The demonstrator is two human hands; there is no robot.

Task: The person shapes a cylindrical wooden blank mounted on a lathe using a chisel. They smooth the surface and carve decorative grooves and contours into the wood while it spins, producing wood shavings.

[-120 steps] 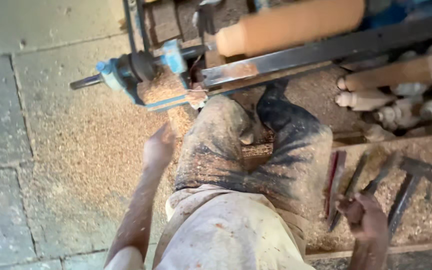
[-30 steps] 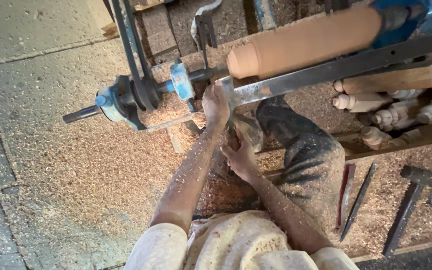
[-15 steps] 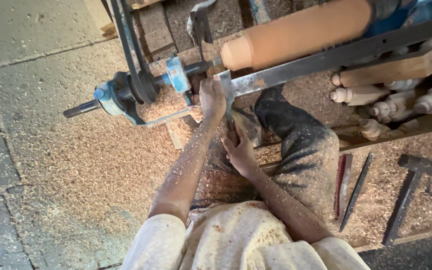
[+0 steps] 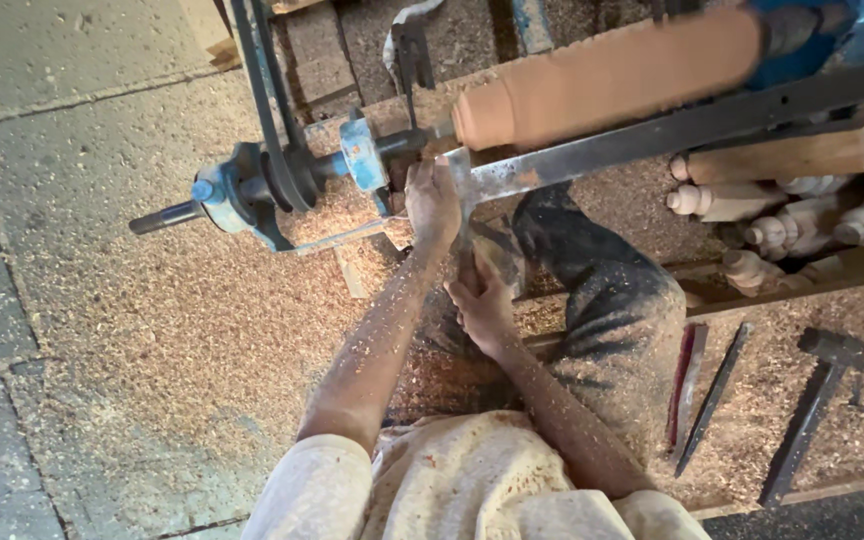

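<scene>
A reddish wooden cylinder (image 4: 612,75) is mounted on a floor lathe above a long metal tool rest (image 4: 652,135). My left hand (image 4: 432,200) is closed over the blade of a chisel (image 4: 460,172) where it lies on the left end of the rest, just below the cylinder's end. Lower down and close to my body, my right hand (image 4: 482,305) is wrapped around the chisel's handle, most of which is hidden by my fingers. Both forearms are speckled with sawdust.
The blue lathe spindle with its pulley (image 4: 282,180) and a dark belt (image 4: 257,80) stand at the left. Turned pale spindles (image 4: 782,210) are stacked at the right. Two chisels (image 4: 712,395) and a hammer (image 4: 822,400) lie in sawdust (image 4: 152,320) beside my bent leg (image 4: 612,310).
Four seconds ago my right hand was down by the tools on the floor and my left by my knee. Both have since come up to the tool rest holding a chisel.
</scene>
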